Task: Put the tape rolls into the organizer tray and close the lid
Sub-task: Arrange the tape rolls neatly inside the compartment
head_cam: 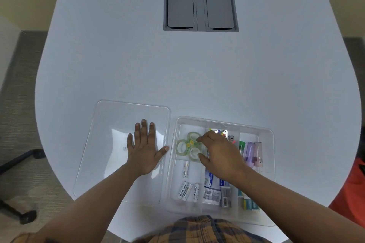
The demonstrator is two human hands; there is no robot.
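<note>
Tape rolls [187, 145] sitting in the upper-left compartment of the organizer tray [270, 163], lower right of frame: three pale green rings lying flat, clustered and touching. Right hand [221, 154] over that compartment, fingertips [199, 139] at the upper roll, thumb near the lowest roll, fingers curled half-open; cannot tell whether pinching a roll or just releasing (no roll visibly lifted). Left hand [143, 151] flat, fingers spread, palm down on the clear lid [110, 116], gripping nothing. Lid lying flat on the table [118, 55] immediately left of tray, edges almost touching, long axis running up-down in frame, parallel to tray's long axis. Batteries [187, 189] in the compartment below the rolls; pens, boxes, purple caps in the compartments to the right. No rolls visible outside the tray, so loading judged done or nearly so. Key relation for the coming move: lid lies directly left of tray, already under the left hand, so left is nearer; likely a lift and sideways shift rightward, no rotation needed. Right hand has to clear the tray first.
</note>
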